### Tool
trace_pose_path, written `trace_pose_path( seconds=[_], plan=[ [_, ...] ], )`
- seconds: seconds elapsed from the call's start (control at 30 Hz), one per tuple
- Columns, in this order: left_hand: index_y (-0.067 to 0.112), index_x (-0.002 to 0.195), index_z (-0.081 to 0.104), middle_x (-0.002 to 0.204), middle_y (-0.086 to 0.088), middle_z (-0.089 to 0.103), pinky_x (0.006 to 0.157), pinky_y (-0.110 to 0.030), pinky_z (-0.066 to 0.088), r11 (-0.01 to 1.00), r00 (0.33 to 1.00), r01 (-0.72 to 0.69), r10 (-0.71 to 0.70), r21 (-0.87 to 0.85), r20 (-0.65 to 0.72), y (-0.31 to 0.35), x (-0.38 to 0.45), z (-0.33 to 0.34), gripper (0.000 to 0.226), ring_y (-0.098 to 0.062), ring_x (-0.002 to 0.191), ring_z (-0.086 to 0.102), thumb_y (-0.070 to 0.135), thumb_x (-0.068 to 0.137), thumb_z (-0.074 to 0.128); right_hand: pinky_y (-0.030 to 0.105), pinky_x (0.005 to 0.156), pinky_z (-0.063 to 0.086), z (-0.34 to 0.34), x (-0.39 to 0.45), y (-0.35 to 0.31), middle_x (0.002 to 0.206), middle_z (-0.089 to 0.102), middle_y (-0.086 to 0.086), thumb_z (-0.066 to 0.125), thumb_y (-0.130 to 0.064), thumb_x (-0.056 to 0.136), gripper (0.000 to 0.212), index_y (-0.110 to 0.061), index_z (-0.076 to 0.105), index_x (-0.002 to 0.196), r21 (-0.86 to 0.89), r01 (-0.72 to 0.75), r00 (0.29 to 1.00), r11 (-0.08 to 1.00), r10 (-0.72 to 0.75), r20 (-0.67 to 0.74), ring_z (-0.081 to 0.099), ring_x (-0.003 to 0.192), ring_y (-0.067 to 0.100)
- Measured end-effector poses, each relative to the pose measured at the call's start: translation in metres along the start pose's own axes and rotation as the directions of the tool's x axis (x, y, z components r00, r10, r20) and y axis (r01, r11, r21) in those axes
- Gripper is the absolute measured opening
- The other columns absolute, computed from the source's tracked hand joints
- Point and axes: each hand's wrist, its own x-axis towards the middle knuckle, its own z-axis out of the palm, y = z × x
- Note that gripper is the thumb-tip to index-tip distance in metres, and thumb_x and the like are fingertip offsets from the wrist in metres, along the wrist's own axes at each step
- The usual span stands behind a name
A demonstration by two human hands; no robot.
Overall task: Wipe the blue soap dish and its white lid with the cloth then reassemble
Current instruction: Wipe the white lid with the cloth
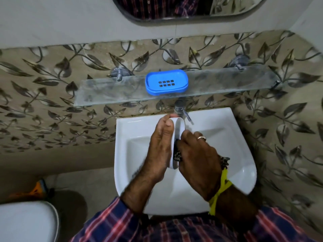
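The blue soap dish [167,82], oval with drain holes in its floor, rests uncovered on the glass shelf [108,91] above the basin. Over the white sink [236,154], my left hand [160,149] holds the white lid [180,126] on edge, fingers flat along its outer side. My right hand [197,158] presses a dark patterned cloth [177,155] against the lid's inner face. Most of the cloth is hidden under my fingers; a bit of it shows near my right wrist.
A chrome tap [181,110] juts out just behind the lid, under the shelf. A mirror [174,7] hangs above on the wall. A white toilet [26,222] stands at lower left, with an orange object [37,189] on the floor behind it.
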Motion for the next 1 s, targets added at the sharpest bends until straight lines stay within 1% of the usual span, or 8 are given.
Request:
trace_pose_path(
  seconds=[0.17, 0.3, 0.43, 0.6, 0.7, 0.83, 0.9, 1.0],
  plan=[
    [0.017, 0.124, 0.06, 0.104, 0.033, 0.068, 0.082, -0.004, 0.045, 0.997, 0.997, -0.076, 0.076, 0.001, -0.012, 0.0, -0.003, -0.003, 0.038, 0.013, 0.1, 0.063, 0.038, 0.105, 0.035, 0.036, 0.047, 0.051, 0.003, -0.001, -0.004, 0.097, 0.064, 0.005, 0.071, -0.009, 0.072, 0.014, -0.016, 0.069, 0.084, -0.056, 0.019, 1.0, 0.998, -0.019, -0.002, 0.063, 0.082, 0.032],
    [0.021, 0.123, 0.061, 0.109, 0.021, 0.072, 0.085, -0.009, 0.048, 0.999, 0.999, -0.041, 0.041, -0.024, -0.004, -0.005, -0.009, 0.006, 0.034, 0.004, 0.106, 0.066, 0.037, 0.107, 0.036, 0.037, 0.071, 0.056, 0.003, 0.011, 0.004, 0.108, 0.067, 0.008, 0.067, -0.016, 0.084, 0.022, -0.015, 0.07, 0.106, -0.011, -0.008, 0.995, 1.0, 0.007, -0.1, 0.064, 0.091, 0.032],
    [0.042, 0.114, 0.065, 0.111, 0.019, 0.073, 0.085, -0.011, 0.05, 0.998, 0.998, -0.054, 0.054, -0.017, -0.014, -0.005, -0.008, 0.002, 0.032, 0.001, 0.106, 0.067, 0.043, 0.107, 0.034, 0.035, 0.063, 0.054, 0.005, 0.01, 0.008, 0.105, 0.065, 0.004, 0.063, -0.015, 0.084, 0.015, -0.019, 0.07, 0.097, 0.012, 0.002, 0.992, 1.0, 0.0, -0.128, 0.063, 0.089, 0.03],
    [0.037, 0.119, 0.065, 0.118, 0.011, 0.073, 0.088, -0.015, 0.051, 0.998, 0.999, -0.05, 0.05, -0.033, -0.009, -0.007, -0.01, 0.007, 0.035, -0.005, 0.112, 0.067, 0.042, 0.109, 0.032, 0.038, 0.084, 0.055, 0.001, 0.018, 0.004, 0.12, 0.066, 0.009, 0.056, -0.02, 0.09, 0.028, -0.014, 0.069, 0.113, 0.053, -0.013, 0.989, 0.999, 0.02, -0.145, 0.063, 0.104, 0.034],
    [0.038, 0.119, 0.066, 0.118, 0.013, 0.072, 0.09, -0.016, 0.05, 0.996, 0.998, -0.061, 0.06, -0.062, -0.015, -0.006, -0.011, 0.004, 0.035, -0.006, 0.113, 0.067, 0.042, 0.108, 0.033, 0.035, 0.067, 0.054, -0.004, 0.017, 0.005, 0.108, 0.066, 0.001, 0.068, -0.025, 0.081, 0.02, -0.023, 0.07, 0.101, 0.165, -0.127, 0.981, 0.978, 0.148, -0.125, 0.066, 0.094, 0.029],
    [0.027, 0.126, 0.059, 0.118, 0.022, 0.069, 0.092, -0.009, 0.045, 0.993, 0.993, -0.114, 0.113, -0.023, -0.036, -0.008, -0.017, 0.015, 0.034, 0.001, 0.114, 0.063, 0.036, 0.108, 0.032, 0.029, 0.064, 0.053, -0.005, 0.022, 0.0, 0.082, 0.072, 0.001, 0.072, -0.036, 0.081, 0.015, -0.021, 0.074, 0.084, 0.525, -0.285, 0.868, 0.802, 0.449, -0.213, 0.068, 0.072, 0.024],
    [0.023, 0.13, 0.056, 0.119, 0.024, 0.068, 0.091, -0.008, 0.045, 0.989, 0.989, -0.144, 0.144, -0.018, -0.027, -0.009, -0.021, 0.016, 0.035, 0.002, 0.115, 0.063, 0.036, 0.108, 0.032, 0.029, 0.066, 0.058, -0.005, 0.024, -0.005, 0.077, 0.076, -0.001, 0.078, -0.034, 0.077, 0.016, -0.02, 0.078, 0.084, 0.716, -0.347, 0.775, 0.605, 0.615, -0.144, 0.07, 0.069, 0.017],
    [0.014, 0.133, 0.052, 0.117, 0.025, 0.069, 0.085, -0.007, 0.048, 0.987, 0.987, -0.159, 0.158, -0.029, -0.018, -0.011, -0.023, 0.013, 0.039, 0.005, 0.11, 0.065, 0.035, 0.106, 0.033, 0.037, 0.066, 0.061, -0.004, 0.029, -0.004, 0.069, 0.076, 0.0, 0.08, -0.027, 0.073, 0.015, -0.013, 0.078, 0.079, 0.861, -0.393, 0.704, 0.323, 0.708, 0.056, 0.072, 0.065, 0.016]
  ],
)
